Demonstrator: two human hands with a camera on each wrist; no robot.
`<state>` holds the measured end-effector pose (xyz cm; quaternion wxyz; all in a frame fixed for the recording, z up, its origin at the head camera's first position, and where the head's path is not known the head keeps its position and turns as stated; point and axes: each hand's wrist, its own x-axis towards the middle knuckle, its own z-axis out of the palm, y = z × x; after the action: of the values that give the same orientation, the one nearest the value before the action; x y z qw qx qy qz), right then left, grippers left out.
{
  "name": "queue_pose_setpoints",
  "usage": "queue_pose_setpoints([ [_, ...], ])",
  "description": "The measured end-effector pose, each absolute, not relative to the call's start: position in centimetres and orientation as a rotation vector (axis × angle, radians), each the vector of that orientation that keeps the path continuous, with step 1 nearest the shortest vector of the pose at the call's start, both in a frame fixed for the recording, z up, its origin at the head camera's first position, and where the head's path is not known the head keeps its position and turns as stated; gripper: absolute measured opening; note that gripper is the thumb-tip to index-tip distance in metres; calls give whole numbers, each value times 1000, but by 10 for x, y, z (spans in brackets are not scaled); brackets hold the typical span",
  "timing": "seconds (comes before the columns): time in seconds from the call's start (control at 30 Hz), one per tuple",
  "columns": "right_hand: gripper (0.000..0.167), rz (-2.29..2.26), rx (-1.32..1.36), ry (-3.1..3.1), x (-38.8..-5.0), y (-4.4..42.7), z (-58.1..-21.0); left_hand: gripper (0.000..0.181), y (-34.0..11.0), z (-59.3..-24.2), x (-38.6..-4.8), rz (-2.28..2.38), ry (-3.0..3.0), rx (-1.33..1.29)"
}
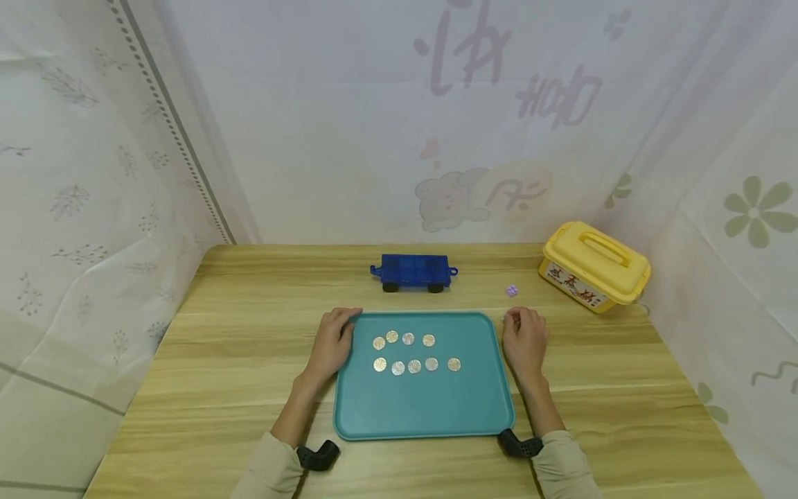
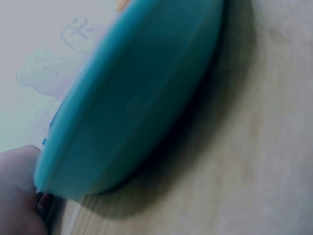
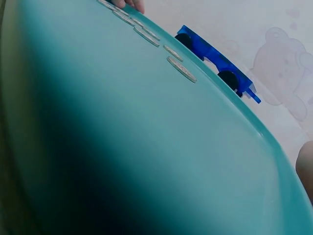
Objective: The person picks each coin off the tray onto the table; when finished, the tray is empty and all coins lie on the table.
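A teal tray point(image 1: 424, 409) lies on the table with several silvery and gold-toned coins point(image 1: 414, 366) in two rows. My left hand point(image 1: 332, 343) rests at the tray's far left corner, fingers loosely bent along the rim. In the left wrist view, part of that hand point(image 2: 18, 191) shows beside the tray's end. Just outside the far right corner, my right hand point(image 1: 526, 339) is bent with its fingertips down, holding a tiny pale thing point(image 1: 503, 319) whose kind is too small to tell. The right wrist view catches only an edge of this hand point(image 3: 305, 169).
Behind the tray stands a blue toy wagon point(image 1: 415, 270) with black wheels. A small purple flower-shaped piece point(image 1: 512, 291) lies beyond my right hand. At the back right is a yellow lidded box point(image 1: 595, 267) with a handle. Patterned cloth hangs around the table.
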<state>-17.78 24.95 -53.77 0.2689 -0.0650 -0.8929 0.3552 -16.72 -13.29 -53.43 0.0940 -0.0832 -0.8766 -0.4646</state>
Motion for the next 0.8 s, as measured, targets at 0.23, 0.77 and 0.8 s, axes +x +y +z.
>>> queue_pose_setpoints([
  [0.23,4,1031,-98,-2340,-178,248,-537,33,-133,-534,-167,-1373,-2599,-251],
  [0.77,5,1156,22,-2231,-172,246,-541,33,-133,-534,-167,-1379,-2587,-260],
  [0.8,5,1183,17,-2228,-170,245,-540,33,-133,-534,-168,-1375,-2583,-263],
])
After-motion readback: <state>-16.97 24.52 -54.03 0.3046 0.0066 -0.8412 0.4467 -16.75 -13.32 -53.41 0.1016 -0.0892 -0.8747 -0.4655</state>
